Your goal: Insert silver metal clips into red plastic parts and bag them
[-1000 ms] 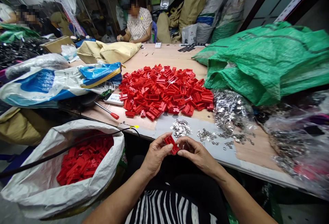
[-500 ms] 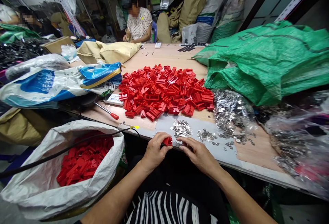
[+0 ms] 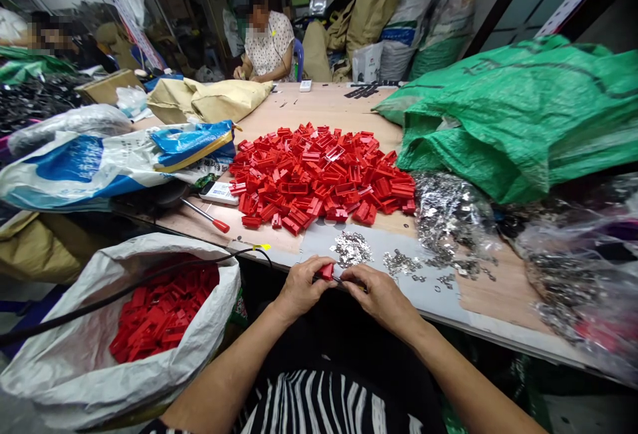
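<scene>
My left hand [image 3: 302, 288] pinches a small red plastic housing [image 3: 326, 272] between thumb and fingers, at the near edge of the table. Close on its right, my right hand [image 3: 375, 293] is closed, with thumb and fingertips together. A thin, dark, slender item [image 3: 339, 281] shows between those fingertips and the housing; its kind is too small to make out. Just beyond my hands lies a pile of small silvery metal pieces [image 3: 353, 248] on a grey sheet [image 3: 319, 241]. Behind it rises a big heap of red plastic housings [image 3: 319, 178].
An open white sack [image 3: 209, 327] of red housings stands at lower left, with a black cable [image 3: 124, 291] across it. A red-tipped lever [image 3: 219, 224] juts over the table. Green sacking [image 3: 518, 121] and bagged metal pieces [image 3: 448, 208] lie right. A person [image 3: 269, 42] sits opposite.
My right hand has moved slightly left, to the red housing, and its fingers have closed from a looser, spread pose. My left hand still holds the housing, now turned a little.
</scene>
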{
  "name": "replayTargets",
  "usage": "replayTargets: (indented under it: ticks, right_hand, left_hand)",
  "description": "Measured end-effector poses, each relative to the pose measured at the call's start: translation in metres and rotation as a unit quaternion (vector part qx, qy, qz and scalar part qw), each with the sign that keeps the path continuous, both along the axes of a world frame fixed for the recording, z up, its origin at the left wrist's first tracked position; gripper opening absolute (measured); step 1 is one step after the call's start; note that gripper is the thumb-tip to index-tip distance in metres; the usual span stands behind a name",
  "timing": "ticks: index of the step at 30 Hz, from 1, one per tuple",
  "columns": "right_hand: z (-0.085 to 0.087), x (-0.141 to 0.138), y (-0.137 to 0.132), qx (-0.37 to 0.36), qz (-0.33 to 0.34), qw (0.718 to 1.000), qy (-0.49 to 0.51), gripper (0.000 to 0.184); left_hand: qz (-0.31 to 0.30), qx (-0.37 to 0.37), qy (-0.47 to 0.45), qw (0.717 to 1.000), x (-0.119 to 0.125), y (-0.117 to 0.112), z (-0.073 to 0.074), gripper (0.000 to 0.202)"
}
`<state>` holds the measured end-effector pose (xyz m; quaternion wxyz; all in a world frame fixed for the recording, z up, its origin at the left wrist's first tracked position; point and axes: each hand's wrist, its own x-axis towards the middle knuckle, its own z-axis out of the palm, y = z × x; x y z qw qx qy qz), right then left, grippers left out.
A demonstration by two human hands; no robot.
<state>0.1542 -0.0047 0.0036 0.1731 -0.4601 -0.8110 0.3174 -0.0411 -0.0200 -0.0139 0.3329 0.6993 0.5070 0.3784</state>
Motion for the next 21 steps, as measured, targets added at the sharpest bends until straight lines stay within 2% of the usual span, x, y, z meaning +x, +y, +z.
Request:
replayTargets:
  ticks: [9, 17, 21]
  right_hand:
    - [0.004, -0.004, -0.001, -0.010, -0.024, 0.999, -0.025, 0.014]
    - [0.016, -0.024, -0.012, 0.005, -0.068, 0.989, -0.131, 0.016]
    - [0.012, -0.028, -0.015, 0.029, -0.080, 0.990, -0.115, 0.016]
  left_hand:
    - [-0.006, 0.000, -0.002, 1.000, 0.001, 0.002, 0.002, 0.037]
    - [-0.008, -0.002, -0.047, 0.999, 0.002, 0.000, -0.002, 0.035]
    - [0.009, -0.019, -0.070, 0.997, 0.004, -0.001, -0.003, 0.034]
